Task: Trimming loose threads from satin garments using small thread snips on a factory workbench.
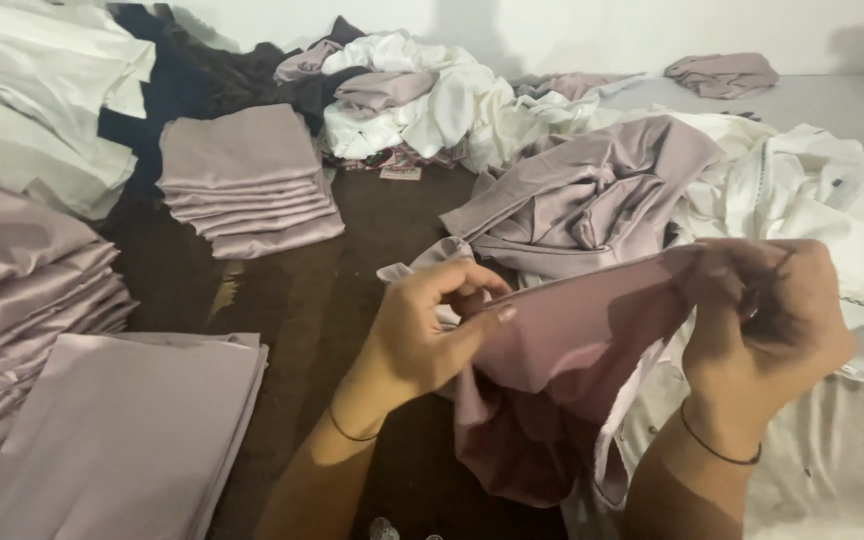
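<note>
Three neat stacks of folded mauve cloth show what is already finished, judging by how things lie. Taking the dark bench (352, 290) as landmark: one folded stack (247, 180) sits at its far left corner, a taller stack (22, 290) lies along its left edge, and a broad flat folded piece (122, 440) rests at its near left.

The piece in hand is a mauve cloth (562, 370), held up over the near right part of the bench, its upper edge stretched between both hands while the rest hangs down in loose folds. The left hand (422, 340) pinches that edge, fingers (482, 315) closed on the fabric. The right hand (767, 320) is clenched around the other end of the same edge. The cloth is still rumpled, so its folding seems barely begun.

Plenty looks left to do. A crumpled mauve heap (582, 200) lies on the bench's far right side, just beyond the held cloth. White sheets (832, 210) spill over the right of the bench, and a mixed white-and-mauve pile (422, 95) sits at its far edge against the wall. More white cloth (32, 90) is heaped beyond the bench's far left. By my reckoning the work is somewhere around the middle.
</note>
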